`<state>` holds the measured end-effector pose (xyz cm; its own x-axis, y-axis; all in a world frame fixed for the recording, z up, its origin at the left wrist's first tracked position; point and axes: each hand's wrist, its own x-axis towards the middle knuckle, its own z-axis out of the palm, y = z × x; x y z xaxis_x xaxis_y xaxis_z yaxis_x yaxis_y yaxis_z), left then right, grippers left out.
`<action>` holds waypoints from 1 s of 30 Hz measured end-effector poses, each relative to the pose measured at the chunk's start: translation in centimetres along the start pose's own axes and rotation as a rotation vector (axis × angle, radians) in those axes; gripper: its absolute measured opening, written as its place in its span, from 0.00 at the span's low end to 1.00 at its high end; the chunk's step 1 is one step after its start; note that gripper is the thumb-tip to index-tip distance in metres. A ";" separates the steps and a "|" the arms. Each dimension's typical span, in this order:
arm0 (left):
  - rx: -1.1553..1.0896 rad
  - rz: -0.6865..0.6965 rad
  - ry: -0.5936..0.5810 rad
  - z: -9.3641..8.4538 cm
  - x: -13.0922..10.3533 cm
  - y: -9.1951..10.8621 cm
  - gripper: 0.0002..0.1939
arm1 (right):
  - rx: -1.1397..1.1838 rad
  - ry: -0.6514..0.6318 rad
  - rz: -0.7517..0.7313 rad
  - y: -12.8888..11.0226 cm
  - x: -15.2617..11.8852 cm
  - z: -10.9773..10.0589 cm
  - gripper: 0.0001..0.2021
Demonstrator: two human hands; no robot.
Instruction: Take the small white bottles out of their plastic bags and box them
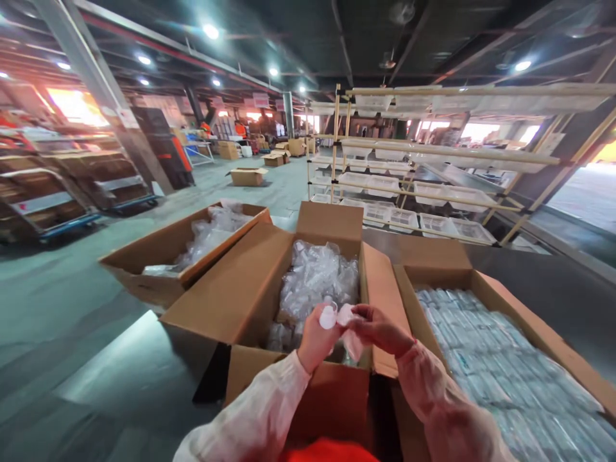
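Note:
Above the near end of the middle cardboard box (pixel 260 301), my left hand (pixel 315 337) is closed around a small container with a round white top (pixel 328 317). Just beside it, my right hand (pixel 380 328) pinches a crumpled translucent plastic piece (pixel 353 327), part of which hangs down. The two hands are nearly touching. Clear plastic packages (pixel 320 276) lie loosely heaped in the middle box below and beyond the hands. What the plastic piece is exactly cannot be made out.
At the right, an open box (pixel 543 327) holds rows of wrapped clear packages (pixel 481 346). Another box (pixel 154 289) with clear plastic items stands at the left. A rack (pixel 337 160) with white trays rises behind. Loaded carts (pixel 58 192) and a slanted column are farther left.

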<state>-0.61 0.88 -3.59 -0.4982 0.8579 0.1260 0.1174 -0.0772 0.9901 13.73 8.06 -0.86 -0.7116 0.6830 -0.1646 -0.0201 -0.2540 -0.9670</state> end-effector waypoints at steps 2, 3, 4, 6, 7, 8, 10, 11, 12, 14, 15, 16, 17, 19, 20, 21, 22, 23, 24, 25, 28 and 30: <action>-0.116 -0.066 -0.006 0.5 0.5 -0.2 0.14 | -0.003 0.042 -0.024 0.2 -0.2 0.1 0.26; -0.157 -0.100 -0.026 0.6 0.8 -0.3 0.14 | 0.027 0.071 -0.032 0.2 -0.3 0.0 0.26; -0.179 -0.123 -0.043 0.6 0.9 -0.3 0.13 | 0.072 0.100 -0.037 0.2 -0.4 -0.2 0.27; -0.163 -0.104 -0.040 0.4 1.1 -0.4 0.13 | 0.155 0.145 -0.054 0.2 -0.7 -0.6 0.26; -0.129 -0.057 -0.022 0.2 1.1 -0.3 0.13 | 0.164 0.160 -0.084 0.2 -0.9 -0.7 0.25; -0.082 0.008 0.002 0.1 1.0 -0.2 0.12 | 0.141 0.177 -0.133 0.2 -1.0 -0.8 0.23; 0.018 0.152 0.065 -0.3 0.9 0.2 0.10 | -0.005 0.235 -0.269 0.4 -1.4 -0.7 0.18; 0.052 0.203 0.094 -0.5 0.9 0.4 0.09 | -0.118 0.291 -0.348 0.5 -1.5 -0.7 0.15; 0.060 0.218 0.115 -0.7 0.9 0.6 0.10 | -0.240 0.371 -0.426 0.7 -1.6 -0.7 0.13; -0.007 0.123 0.099 -1.2 0.9 1.0 0.15 | -0.443 0.564 -0.546 1.0 -1.8 -0.8 0.12; -0.074 0.019 0.046 -1.4 0.8 1.1 0.18 | -0.502 0.637 -0.568 1.2 -1.8 -0.9 0.13; -0.158 -0.112 -0.036 -1.8 0.7 1.2 0.20 | -0.532 0.678 -0.556 1.5 -1.8 -1.0 0.14; -0.252 -0.254 -0.138 -2.1 0.5 1.3 0.21 | -0.537 0.692 -0.516 1.7 -1.7 -1.2 0.15; -0.431 -0.500 -0.341 -2.7 -0.2 1.4 0.23 | -0.492 0.668 -0.395 2.5 -1.4 -1.4 0.17; -0.499 -0.574 -0.418 -2.9 -0.7 1.5 0.22 | -0.452 0.644 -0.336 3.0 -1.1 -1.5 0.17; -0.551 -0.600 -0.466 -3.1 -1.2 1.5 0.20 | -0.409 0.621 -0.288 3.6 -0.9 -1.4 0.18; -0.592 -0.585 -0.492 -3.2 -1.7 1.6 0.19 | -0.369 0.599 -0.252 4.3 -0.7 -1.3 0.19; -0.627 -0.541 -0.501 -3.2 -2.1 1.7 0.19 | -0.337 0.575 -0.228 4.9 -0.5 -1.2 0.20; -0.662 -0.484 -0.501 -3.1 -2.5 1.7 0.20 | -0.318 0.551 -0.213 5.6 -0.3 -1.0 0.20; -0.698 -0.422 -0.492 -3.0 -2.7 1.8 0.24 | -0.311 0.526 -0.206 6.3 -0.2 -0.8 0.20; -0.735 -0.220 -0.400 -2.5 -2.8 1.9 0.32 | -0.344 0.505 -0.231 7.9 0.1 -0.4 0.19; -0.655 -0.063 -0.318 -2.3 -2.6 1.7 0.32 | -0.365 0.517 -0.265 8.4 0.2 -0.3 0.18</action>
<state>-1.08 -2.66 -2.10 -0.2022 0.9690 0.1419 -0.4912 -0.2256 0.8413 13.61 6.27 -9.09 -0.2871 0.9524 0.1029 0.1547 0.1521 -0.9762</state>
